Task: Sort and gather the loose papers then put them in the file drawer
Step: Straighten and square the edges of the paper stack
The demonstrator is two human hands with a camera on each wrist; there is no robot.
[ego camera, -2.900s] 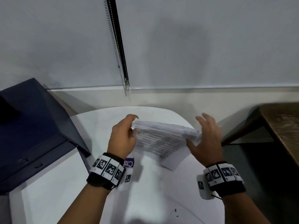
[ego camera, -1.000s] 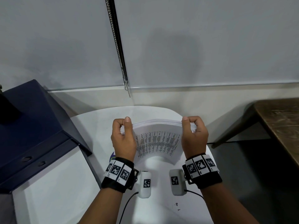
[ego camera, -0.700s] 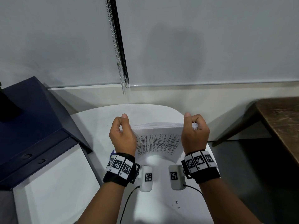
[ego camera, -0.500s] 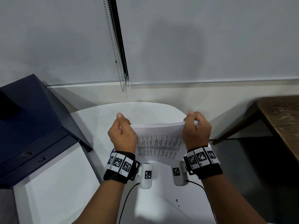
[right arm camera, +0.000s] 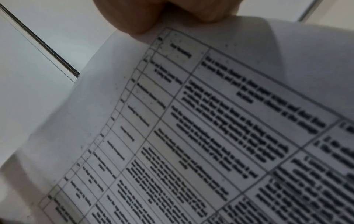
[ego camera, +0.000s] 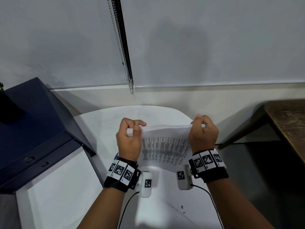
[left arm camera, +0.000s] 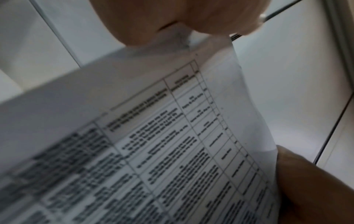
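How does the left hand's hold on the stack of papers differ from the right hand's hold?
The left hand holds the stack of papers loosely, its forefinger lifted over the top edge; the right hand has a tight fist grip. The left hand looks blurred, the right hand sharp. Both hold the stack upright by its upper corners above the white table.

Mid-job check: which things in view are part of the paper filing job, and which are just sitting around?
Part of the job:
- stack of papers, printed tables facing the person
- left hand and right hand, gripping its two ends
- dark blue file cabinet, drawers closed

Just there:
- white table
- wooden table
- blind chain
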